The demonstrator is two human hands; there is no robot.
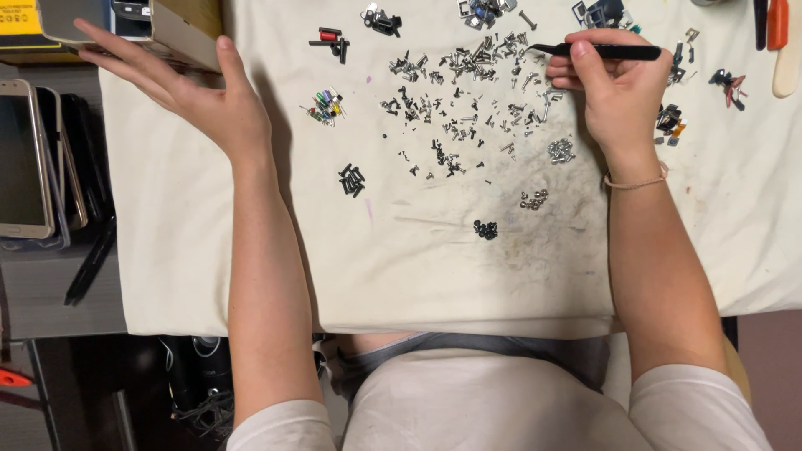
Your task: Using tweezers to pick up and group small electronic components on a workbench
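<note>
- Off to the far left of my open hand, a stack of flat, glossy phones [29, 159] lies on the grey bench; I count at least three, edges overlapping, and a slim black stylus-like stick [90, 263] rests just below them.
- My left hand [196, 92] hangs palm-up with the fingers spread wide, pinching nothing; its fingertips reach toward a cardboard box [180, 29] at the cloth's top corner.
- Beneath both my arms lies a cream cloth [251, 267], soft, creased and smudged grey toward the middle.
- Just right of my left thumb sits one black clip with a red tab [332, 40], and below it a little bundle of coloured pins [324, 106]; near my left wrist lies a tight clump of black screws [352, 179].
- Between my two hands a wide scatter of tiny screws [455, 100] glints, silver and black mixed, too many and too small to count.
- Near my right wrist I make out three sorted heaps: shiny silver ones [560, 150], duller ones [535, 199] and black ones [485, 229].
- My right hand [614, 92] pinches black tweezers [597, 52] between thumb and fingers; they are thin, matte and pointed, lying level with the tip aimed left at the scatter's upper edge.
</note>
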